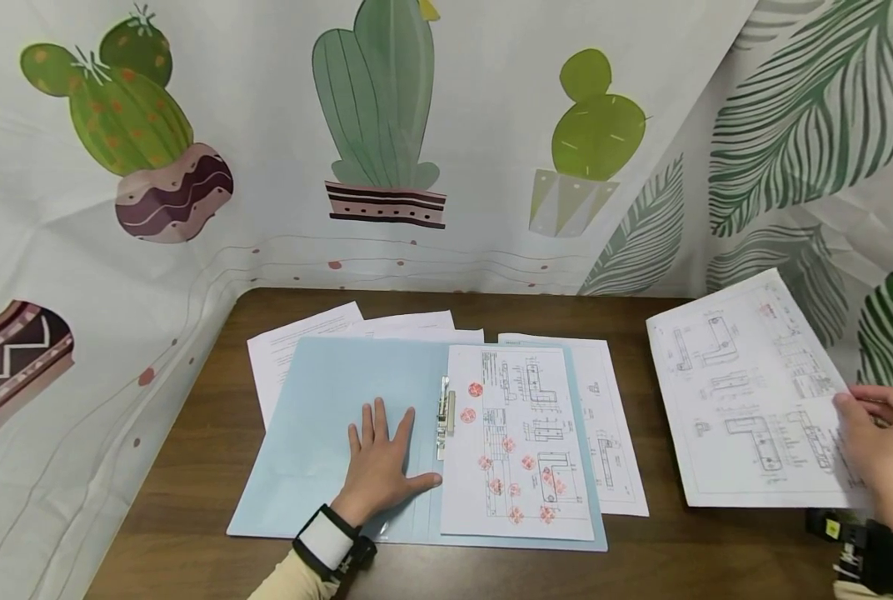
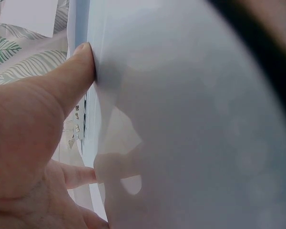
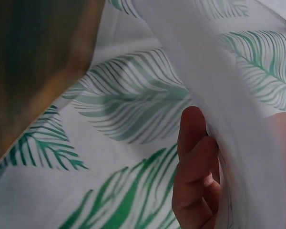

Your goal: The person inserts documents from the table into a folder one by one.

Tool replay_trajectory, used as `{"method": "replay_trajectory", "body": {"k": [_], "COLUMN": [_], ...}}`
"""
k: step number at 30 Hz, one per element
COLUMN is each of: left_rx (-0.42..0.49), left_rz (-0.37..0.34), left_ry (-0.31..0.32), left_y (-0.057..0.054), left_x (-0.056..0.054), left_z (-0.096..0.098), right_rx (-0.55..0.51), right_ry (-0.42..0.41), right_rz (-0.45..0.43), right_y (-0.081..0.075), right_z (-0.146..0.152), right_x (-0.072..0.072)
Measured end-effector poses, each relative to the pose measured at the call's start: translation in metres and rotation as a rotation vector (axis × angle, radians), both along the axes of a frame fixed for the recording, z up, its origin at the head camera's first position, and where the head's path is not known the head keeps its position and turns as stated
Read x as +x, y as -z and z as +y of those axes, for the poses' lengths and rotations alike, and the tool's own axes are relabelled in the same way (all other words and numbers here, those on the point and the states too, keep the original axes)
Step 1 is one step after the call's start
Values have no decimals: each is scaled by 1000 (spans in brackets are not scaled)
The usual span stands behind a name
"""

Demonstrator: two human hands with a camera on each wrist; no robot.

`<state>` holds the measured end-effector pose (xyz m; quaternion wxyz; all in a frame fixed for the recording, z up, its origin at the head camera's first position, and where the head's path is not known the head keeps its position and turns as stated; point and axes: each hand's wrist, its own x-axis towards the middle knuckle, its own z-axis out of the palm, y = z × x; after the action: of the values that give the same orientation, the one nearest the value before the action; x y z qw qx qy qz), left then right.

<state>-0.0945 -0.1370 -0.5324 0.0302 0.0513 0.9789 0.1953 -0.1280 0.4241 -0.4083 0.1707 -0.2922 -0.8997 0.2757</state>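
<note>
A light blue folder (image 1: 326,392) lies opened flat on the table, its metal clip (image 1: 445,417) along the spine. My left hand (image 1: 379,467) rests with spread fingers on the folder's bare left cover, thumb near the spine. On the right cover lies a printed drawing sheet (image 1: 514,450) with red stamp marks. My right hand (image 1: 877,442) pinches the right edge of another sheet of technical drawings (image 1: 746,400), held raised and tilted at the table's right side. In the right wrist view, curled fingers (image 3: 195,176) lie behind that white paper (image 3: 219,95).
Several loose printed pages (image 1: 304,337) stick out behind the folder at the upper left. Another drawing sheet (image 1: 619,433) lies partly under the folder's right side. The brown wooden table (image 1: 192,475) meets a cloth (image 1: 266,167) printed with cacti and leaves.
</note>
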Motion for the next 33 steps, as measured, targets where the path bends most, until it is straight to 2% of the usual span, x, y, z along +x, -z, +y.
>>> {"method": "replay_trajectory", "body": {"k": [6,13,26,30,33], "left_rx": [-2,10,1,11,21], "left_rz": [-6,-9,-20,-21,-21], "left_ry": [1,3,4,4,2], "left_y": [-2,-2,1,-1,-3], "left_x": [0,0,0,1,1], "left_z": [0,0,-1,-1,0], "right_rx": [-23,-48,-34,-75,-153], "right_ry": [25,64,81,73,72], "right_rz": [93,34,34,80,72], "right_y": [-2,-6,-2,-1,0], "right_z": [5,2,6,5,2], "right_x": [-2,-2,-6,-6,-6]}}
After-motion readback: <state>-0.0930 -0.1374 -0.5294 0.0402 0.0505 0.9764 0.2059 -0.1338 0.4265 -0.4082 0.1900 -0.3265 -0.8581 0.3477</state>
